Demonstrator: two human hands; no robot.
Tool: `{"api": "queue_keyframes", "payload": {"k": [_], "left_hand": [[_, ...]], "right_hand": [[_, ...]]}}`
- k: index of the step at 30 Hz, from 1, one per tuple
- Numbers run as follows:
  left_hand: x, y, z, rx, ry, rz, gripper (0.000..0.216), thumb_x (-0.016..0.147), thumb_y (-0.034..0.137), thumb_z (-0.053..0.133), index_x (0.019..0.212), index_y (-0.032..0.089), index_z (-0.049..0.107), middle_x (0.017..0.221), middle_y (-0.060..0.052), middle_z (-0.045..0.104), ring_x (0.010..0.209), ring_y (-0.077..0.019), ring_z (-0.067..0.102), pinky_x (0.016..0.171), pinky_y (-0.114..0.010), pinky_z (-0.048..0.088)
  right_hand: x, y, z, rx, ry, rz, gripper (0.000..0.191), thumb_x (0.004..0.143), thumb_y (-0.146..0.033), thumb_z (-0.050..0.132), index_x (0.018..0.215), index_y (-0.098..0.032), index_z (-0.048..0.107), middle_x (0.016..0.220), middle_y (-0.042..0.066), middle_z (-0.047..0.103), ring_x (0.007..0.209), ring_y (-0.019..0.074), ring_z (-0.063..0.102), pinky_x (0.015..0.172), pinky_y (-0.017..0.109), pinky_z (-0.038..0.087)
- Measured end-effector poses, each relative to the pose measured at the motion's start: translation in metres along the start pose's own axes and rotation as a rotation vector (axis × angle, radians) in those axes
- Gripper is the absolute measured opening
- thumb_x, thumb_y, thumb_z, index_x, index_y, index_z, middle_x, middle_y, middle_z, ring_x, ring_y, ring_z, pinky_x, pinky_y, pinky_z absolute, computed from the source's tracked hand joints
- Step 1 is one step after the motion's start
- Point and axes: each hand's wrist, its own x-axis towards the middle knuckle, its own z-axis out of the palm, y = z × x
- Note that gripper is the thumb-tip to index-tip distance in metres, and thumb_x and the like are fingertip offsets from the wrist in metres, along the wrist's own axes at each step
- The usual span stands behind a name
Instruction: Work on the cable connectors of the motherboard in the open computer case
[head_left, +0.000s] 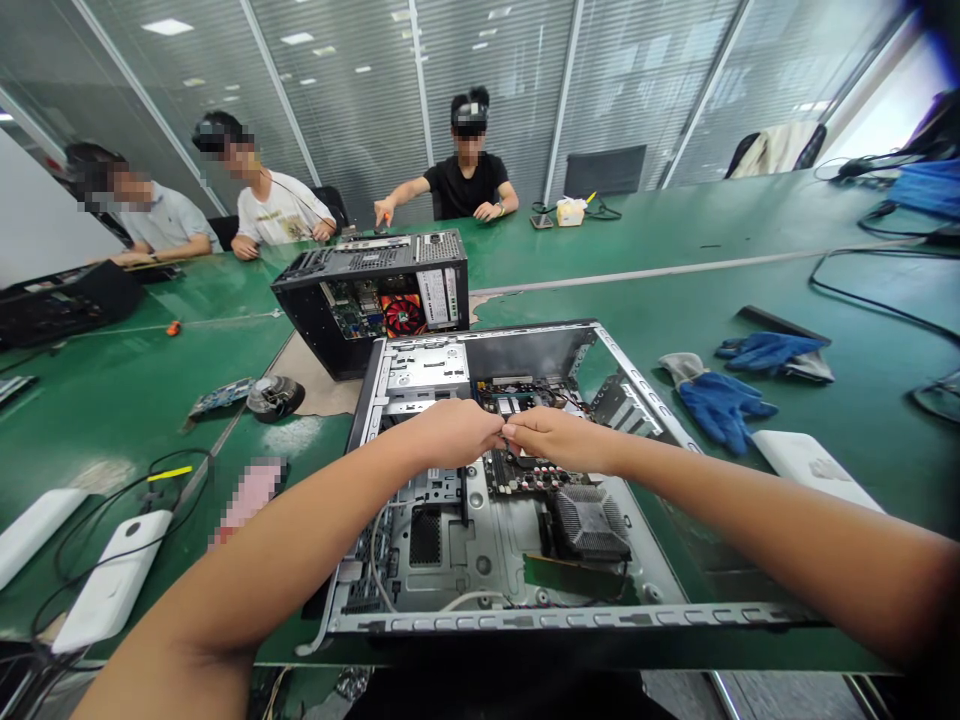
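Note:
An open computer case [465, 618] lies on its side in front of me. My left hand [459, 434] and my right hand [556, 438] meet over its middle, fingertips touching or nearly so. Both are closed in a pinch, and whatever they grip, if anything, is hidden. Under them is a motherboard [517, 478], partly covered by my hands. Nearer to me, inside the case, lie a finned heat sink [591, 522] and a long green circuit board [574, 578]. A metal drive cage [427, 365] fills the far left corner of the case.
Behind stands a second computer case [360, 300] with a red fan [403, 314]. Blue gloves [724, 408] and a white power bank [814, 465] lie at right. Left are a round dark part [275, 398], cables and another white power bank [116, 575]. Several people sit across the table [600, 285].

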Motion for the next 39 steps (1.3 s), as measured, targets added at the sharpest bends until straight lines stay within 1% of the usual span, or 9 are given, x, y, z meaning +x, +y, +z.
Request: {"api": "queue_keyframes", "payload": {"k": [7,15,19,23,25,28,32,35,39], "left_hand": [[0.0,0.0,0.0,0.012,0.029,0.0,0.031,0.093,0.034,0.037,0.093,0.018,0.063,0.083,-0.013,0.068,0.071,-0.0234,0.063,0.063,-0.033,0.043],[-0.001,0.002,0.001,0.012,0.051,0.004,0.033,0.094,0.037,0.036,0.094,0.02,0.065,0.083,-0.011,0.068,0.071,-0.0224,0.063,0.063,-0.032,0.042],[-0.001,0.001,0.0,-0.025,0.052,-0.017,0.033,0.093,0.036,0.037,0.092,0.02,0.065,0.083,-0.01,0.068,0.071,-0.0204,0.062,0.064,-0.031,0.041],[0.0,-0.003,-0.004,-0.191,0.033,0.038,0.03,0.09,0.036,0.042,0.079,0.017,0.062,0.074,-0.006,0.066,0.067,-0.0167,0.059,0.062,-0.028,0.041],[-0.001,-0.004,-0.006,-0.393,-0.052,0.01,0.031,0.089,0.04,0.044,0.076,0.016,0.059,0.068,-0.004,0.064,0.059,-0.0136,0.057,0.06,-0.026,0.042],[-0.003,-0.007,-0.008,-0.785,-0.216,-0.065,0.035,0.09,0.047,0.042,0.084,0.015,0.056,0.07,-0.002,0.064,0.051,-0.0107,0.058,0.056,-0.025,0.043],[-0.006,-0.011,-0.008,-1.14,-0.277,-0.124,0.035,0.093,0.045,0.039,0.087,0.015,0.055,0.071,-0.002,0.063,0.054,-0.0113,0.061,0.053,-0.023,0.042],[-0.007,-0.015,-0.009,-1.304,-0.317,-0.184,0.028,0.091,0.038,0.043,0.086,0.015,0.057,0.07,-0.002,0.064,0.061,-0.0136,0.065,0.057,-0.025,0.046],[-0.009,-0.017,-0.01,-1.324,-0.413,-0.187,0.03,0.089,0.041,0.047,0.093,0.014,0.059,0.073,-0.005,0.068,0.066,-0.017,0.068,0.062,-0.029,0.05]], "right_hand": [[-0.001,-0.001,-0.001,0.06,0.012,0.047,0.037,0.089,-0.045,0.041,0.07,-0.017,0.056,0.057,-0.003,0.044,0.052,0.0112,0.038,0.05,0.025,0.031],[-0.006,-0.005,-0.002,0.511,-0.127,0.228,0.042,0.082,-0.059,0.051,0.069,-0.019,0.05,0.045,-0.01,0.025,0.042,0.008,0.021,0.043,0.023,0.017],[-0.006,-0.006,-0.001,0.544,-0.111,0.218,0.04,0.085,-0.056,0.049,0.071,-0.019,0.05,0.046,-0.009,0.026,0.042,0.0078,0.021,0.043,0.024,0.016],[-0.005,-0.011,-0.002,0.39,-0.052,0.168,0.029,0.09,-0.046,0.044,0.079,-0.019,0.048,0.054,-0.008,0.03,0.045,0.0083,0.023,0.044,0.024,0.02],[-0.004,-0.011,-0.003,0.222,0.002,0.086,0.023,0.09,-0.038,0.044,0.078,-0.019,0.048,0.058,-0.006,0.036,0.05,0.0096,0.031,0.048,0.024,0.026],[-0.003,-0.01,-0.005,-0.01,0.063,-0.044,0.021,0.09,-0.032,0.043,0.076,-0.018,0.052,0.068,-0.001,0.049,0.063,0.0126,0.043,0.058,0.026,0.033],[-0.006,-0.008,-0.006,-0.194,0.112,-0.123,0.023,0.093,-0.03,0.04,0.086,-0.018,0.059,0.076,0.002,0.059,0.068,0.0141,0.049,0.062,0.026,0.034],[-0.01,-0.006,-0.005,-0.355,0.168,-0.171,0.023,0.095,-0.03,0.039,0.09,-0.021,0.06,0.078,0.001,0.063,0.068,0.0138,0.052,0.061,0.025,0.031],[-0.011,-0.003,-0.002,-0.589,0.271,-0.244,0.026,0.096,-0.033,0.038,0.09,-0.022,0.06,0.081,0.002,0.065,0.07,0.0146,0.055,0.06,0.026,0.029]]}}
